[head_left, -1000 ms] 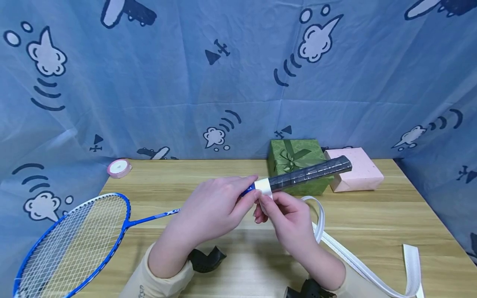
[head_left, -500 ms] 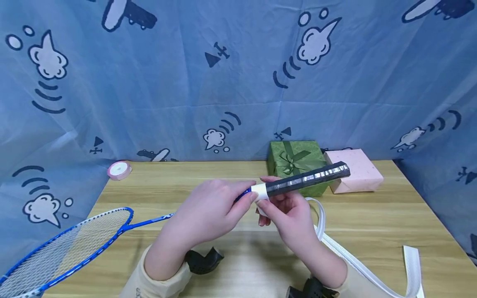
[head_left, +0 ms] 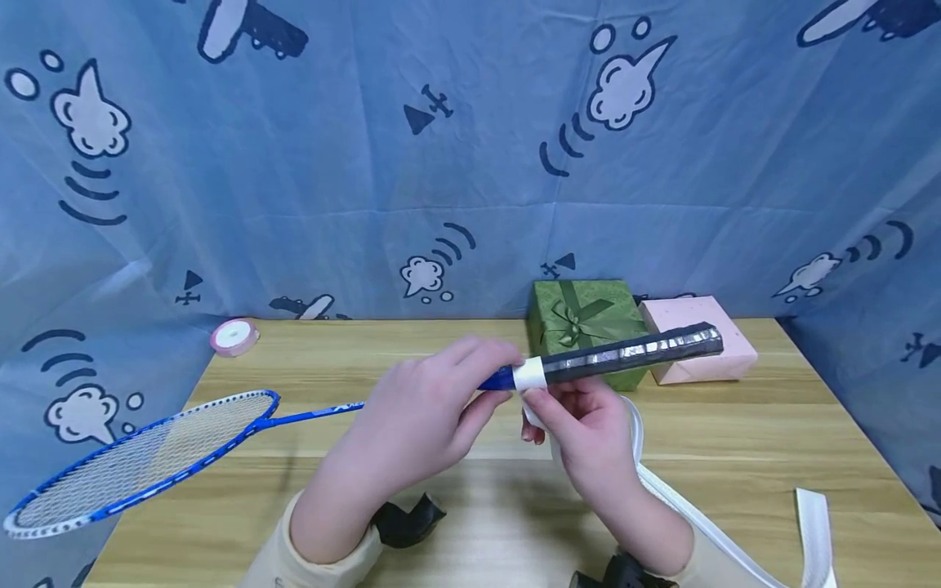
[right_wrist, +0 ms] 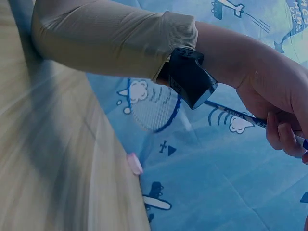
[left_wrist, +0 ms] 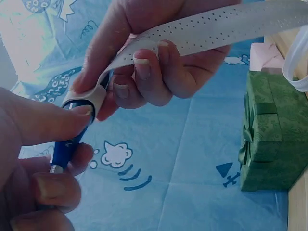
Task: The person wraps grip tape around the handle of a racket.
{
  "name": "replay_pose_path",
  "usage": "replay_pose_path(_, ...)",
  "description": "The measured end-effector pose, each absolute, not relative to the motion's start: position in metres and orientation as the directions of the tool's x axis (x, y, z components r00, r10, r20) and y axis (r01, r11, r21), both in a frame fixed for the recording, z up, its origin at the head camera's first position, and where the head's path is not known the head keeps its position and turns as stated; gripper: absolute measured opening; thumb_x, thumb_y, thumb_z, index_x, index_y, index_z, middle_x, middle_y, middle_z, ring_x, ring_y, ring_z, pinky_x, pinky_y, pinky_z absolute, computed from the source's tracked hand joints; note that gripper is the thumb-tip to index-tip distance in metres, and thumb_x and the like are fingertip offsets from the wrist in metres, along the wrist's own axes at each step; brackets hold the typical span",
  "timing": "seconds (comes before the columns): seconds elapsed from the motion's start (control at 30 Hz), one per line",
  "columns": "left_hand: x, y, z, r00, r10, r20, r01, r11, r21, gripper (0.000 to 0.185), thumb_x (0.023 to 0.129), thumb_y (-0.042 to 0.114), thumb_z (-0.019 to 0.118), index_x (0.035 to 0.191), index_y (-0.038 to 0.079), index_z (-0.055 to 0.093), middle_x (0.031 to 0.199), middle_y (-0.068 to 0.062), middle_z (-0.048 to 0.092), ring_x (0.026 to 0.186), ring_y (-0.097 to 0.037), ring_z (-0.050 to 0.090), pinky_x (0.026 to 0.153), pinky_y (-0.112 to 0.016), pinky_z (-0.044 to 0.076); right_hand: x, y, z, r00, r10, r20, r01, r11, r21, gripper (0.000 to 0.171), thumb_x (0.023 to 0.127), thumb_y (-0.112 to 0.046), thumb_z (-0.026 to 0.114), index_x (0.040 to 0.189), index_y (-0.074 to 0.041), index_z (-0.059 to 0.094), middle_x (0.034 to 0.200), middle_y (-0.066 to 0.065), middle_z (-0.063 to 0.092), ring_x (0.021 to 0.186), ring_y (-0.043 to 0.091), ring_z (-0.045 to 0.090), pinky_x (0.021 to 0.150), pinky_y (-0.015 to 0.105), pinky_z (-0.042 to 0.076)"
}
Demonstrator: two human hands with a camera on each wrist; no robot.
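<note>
Over the wooden table (head_left: 331,367) our left hand (head_left: 419,416) grips the blue badminton racket (head_left: 147,457) steady; our right hand (head_left: 588,433) pinches white perforated grip tape (left_wrist: 211,29) taut against its handle.

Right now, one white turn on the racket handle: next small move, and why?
Probably roll the blue badminton racket slightly with the left hand while the right hand keeps the white perforated grip tape taut: only one turn sits at the black handle start.
</note>
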State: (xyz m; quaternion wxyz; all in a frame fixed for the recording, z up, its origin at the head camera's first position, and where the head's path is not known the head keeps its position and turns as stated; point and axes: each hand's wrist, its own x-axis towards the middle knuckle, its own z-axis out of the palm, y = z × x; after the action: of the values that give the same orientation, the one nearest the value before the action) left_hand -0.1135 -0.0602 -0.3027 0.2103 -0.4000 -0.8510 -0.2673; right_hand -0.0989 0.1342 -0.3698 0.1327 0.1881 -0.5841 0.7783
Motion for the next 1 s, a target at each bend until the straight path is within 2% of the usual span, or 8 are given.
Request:
replay_pose_path(0.1, -0.1139, -0.0612, -0.3048, -0.578, 0.552, 0.6, 0.793, 0.553, 0.255, 0.02, 0.101, 0.021, 0.068, 0.121, 0.022, 0.067, 0.101, 0.01, 0.067, 0.063, -0.003, 0.051, 0.05, -0.02, 0.04, -0.0978, 0.1334, -0.3676, -0.908, -0.001, 0.419, -0.409, -0.218, -0.886, 0.024, 0.096, 0.014, 0.059, 0.098, -0.007, 0.07, 0.077, 0.001, 0.069, 0.053, 0.012, 0.062, 0.05, 0.025, 0.052)
replay_pose_path(0.2, -0.1142, -0.063, -0.3061, -0.586, 0.534, 0.609, 0.772, 0.596, 0.221, 0.021, 0.099, 0.022, 0.071, 0.12, 0.021, 0.069, 0.096, 0.008, 0.067, 0.059, -0.004, 0.05, 0.047, -0.02, 0.037, -0.0973, 0.1325, -0.3662, -0.913, -0.022, 0.407, -0.398, -0.169, -0.902, 0.018, 0.097, 0.011, 0.06, 0.091, -0.003, 0.07, 0.072, 0.0, 0.069, 0.052, 0.011, 0.061, 0.048, 0.026, 0.05)
replay_pose_path(0.4, -0.1168, -0.0635, -0.3078, -0.595, 0.523, 0.611, 0.745, 0.644, 0.174, 0.021, 0.098, 0.024, 0.072, 0.119, 0.021, 0.07, 0.09, 0.008, 0.066, 0.055, -0.005, 0.048, 0.044, -0.02, 0.032, -0.0933, 0.132, -0.3692, -0.852, -0.089, 0.515, -0.497, -0.165, -0.852, 0.011, 0.097, 0.016, 0.055, 0.093, 0.008, 0.062, 0.073, 0.003, 0.066, 0.053, 0.014, 0.061, 0.046, 0.028, 0.049)
replay_pose_path(0.5, -0.1187, -0.063, -0.3073, -0.588, 0.527, 0.613, 0.755, 0.63, 0.182, 0.02, 0.098, 0.023, 0.073, 0.117, 0.021, 0.071, 0.09, 0.009, 0.069, 0.055, -0.005, 0.048, 0.045, -0.02, 0.033, -0.0935, 0.1326, -0.3689, -0.829, -0.103, 0.549, -0.528, -0.175, -0.831, 0.011, 0.097, 0.017, 0.054, 0.093, 0.009, 0.061, 0.074, 0.006, 0.066, 0.055, 0.015, 0.062, 0.048, 0.028, 0.051)
replay_pose_path(0.77, -0.1163, -0.068, -0.301, -0.615, 0.551, 0.564, 0.775, 0.555, 0.302, 0.02, 0.099, 0.022, 0.071, 0.119, 0.018, 0.07, 0.098, 0.009, 0.072, 0.063, -0.004, 0.052, 0.055, -0.02, 0.044, -0.0973, 0.1318, -0.3715, -0.841, -0.055, 0.538, -0.521, -0.185, -0.833, 0.008, 0.096, 0.017, 0.058, 0.09, 0.015, 0.063, 0.08, -0.002, 0.071, 0.062, 0.008, 0.066, 0.055, 0.027, 0.058)
replay_pose_path(1.0, -0.116, -0.07, -0.3003, -0.622, 0.553, 0.554, 0.764, 0.582, 0.277, 0.018, 0.1, 0.025, 0.069, 0.117, 0.018, 0.07, 0.091, 0.011, 0.069, 0.063, -0.004, 0.052, 0.054, -0.022, 0.043, -0.0959, 0.1279, -0.3751, -0.839, -0.017, 0.544, -0.542, -0.062, -0.838, 0.008, 0.097, 0.015, 0.057, 0.094, 0.01, 0.062, 0.079, 0.001, 0.071, 0.068, 0.008, 0.069, 0.062, 0.024, 0.058)
